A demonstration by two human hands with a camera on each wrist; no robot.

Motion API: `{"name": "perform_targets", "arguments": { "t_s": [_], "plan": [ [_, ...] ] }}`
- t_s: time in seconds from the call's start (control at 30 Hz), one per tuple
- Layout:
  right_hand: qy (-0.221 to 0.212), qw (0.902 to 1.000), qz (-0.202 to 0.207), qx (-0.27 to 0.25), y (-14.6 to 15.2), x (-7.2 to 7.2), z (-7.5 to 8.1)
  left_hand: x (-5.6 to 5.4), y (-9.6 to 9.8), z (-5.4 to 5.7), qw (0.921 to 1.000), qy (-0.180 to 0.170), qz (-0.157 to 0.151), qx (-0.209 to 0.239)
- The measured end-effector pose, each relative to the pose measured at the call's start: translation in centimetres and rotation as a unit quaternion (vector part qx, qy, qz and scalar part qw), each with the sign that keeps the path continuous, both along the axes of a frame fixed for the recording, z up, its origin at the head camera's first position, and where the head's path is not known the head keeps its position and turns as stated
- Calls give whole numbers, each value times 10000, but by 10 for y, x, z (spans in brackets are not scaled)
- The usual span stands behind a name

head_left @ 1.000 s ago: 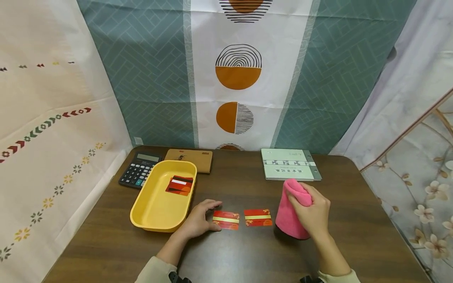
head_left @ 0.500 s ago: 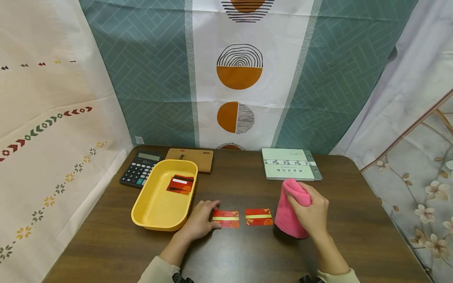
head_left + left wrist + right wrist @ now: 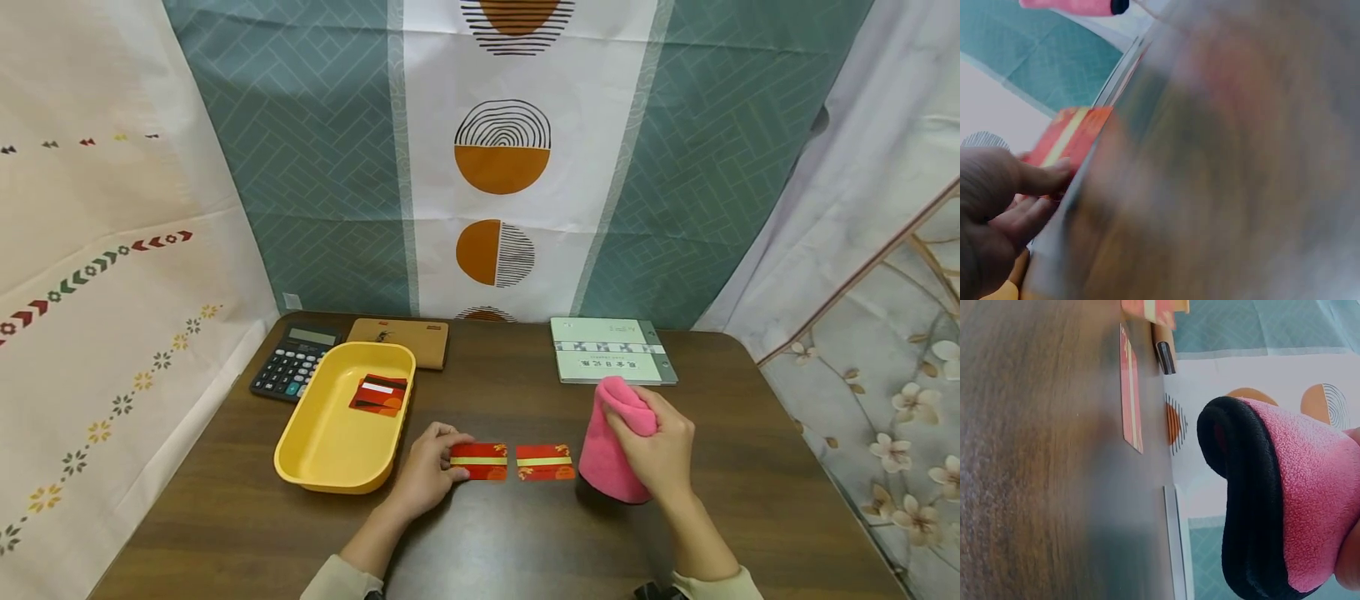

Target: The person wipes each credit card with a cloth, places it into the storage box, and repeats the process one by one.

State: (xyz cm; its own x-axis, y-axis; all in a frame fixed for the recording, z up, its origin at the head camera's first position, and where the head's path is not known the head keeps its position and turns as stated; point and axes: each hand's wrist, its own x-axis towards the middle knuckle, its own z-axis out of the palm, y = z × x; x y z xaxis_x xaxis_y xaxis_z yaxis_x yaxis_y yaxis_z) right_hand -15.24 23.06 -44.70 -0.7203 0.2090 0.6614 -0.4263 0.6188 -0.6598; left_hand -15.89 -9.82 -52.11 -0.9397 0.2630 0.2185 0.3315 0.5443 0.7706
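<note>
My left hand (image 3: 429, 468) pinches the left edge of a red card (image 3: 480, 461) with a yellow stripe, fingers above and thumb below. In the left wrist view this card (image 3: 1072, 137) looks raised off the table. Just right of it, a matching red card (image 3: 545, 462) lies flat. My right hand (image 3: 663, 442) grips a folded pink cloth (image 3: 611, 454) by its top, right of the cards. The cloth's dark edging (image 3: 1250, 506) shows in the right wrist view. Some of the right fingers are hidden behind the cloth.
A yellow tray (image 3: 315, 475) stands at the left with a few red cards (image 3: 378, 394) inside. Behind it are a black calculator (image 3: 296, 362) and a brown notebook (image 3: 427, 337). A pale green booklet (image 3: 611, 350) lies at the back right, near the table's far edge.
My left fingers have closed on the edge of the left card, which looks slightly lifted. The right hand with the pink cloth stays nearly in place.
</note>
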Motion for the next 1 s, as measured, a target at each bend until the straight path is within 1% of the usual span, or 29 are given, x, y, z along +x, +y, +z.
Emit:
{"name": "perform_targets", "arguments": {
  "t_s": [0.07,0.17,0.23,0.3,0.33,0.4,0.5,0.57,0.63,0.7,0.8,0.9,1.0],
  "plan": [
    [31,10000,42,-7,-1,-1,0,0,3,0,9988,136,185,441],
    [32,10000,80,0,-1,-2,-1,-1,7,2,9926,289,480,1077],
    [2,10000,98,7,-2,-3,-1,-2,11,6,9867,248,693,1448],
    [-65,9999,149,-23,-3,-2,0,-4,15,12,9786,112,886,1852],
    [-101,9998,184,-43,-4,-2,1,-5,17,16,9733,3,963,2084],
    [-142,9995,260,-58,-6,-2,3,-8,22,24,9594,-222,1031,2617],
    [-130,9990,426,-107,-13,-2,8,-14,29,36,9349,-516,1053,3350],
    [-21,9984,548,-102,-19,-2,12,-17,34,43,9217,-620,1025,3690],
    [104,9975,694,-85,-26,-3,14,-21,39,49,9169,-645,1036,3801],
    [222,9962,840,-11,-33,-4,16,-23,45,54,9155,-651,1006,3841],
    [215,9943,1042,96,-43,-5,17,-24,53,63,9152,-690,856,3878],
    [91,9941,1053,242,-50,-7,19,-24,58,71,9132,-809,562,3954],
    [63,9957,774,512,-55,-10,22,-22,61,78,9125,-939,150,3980]
  ]
}}
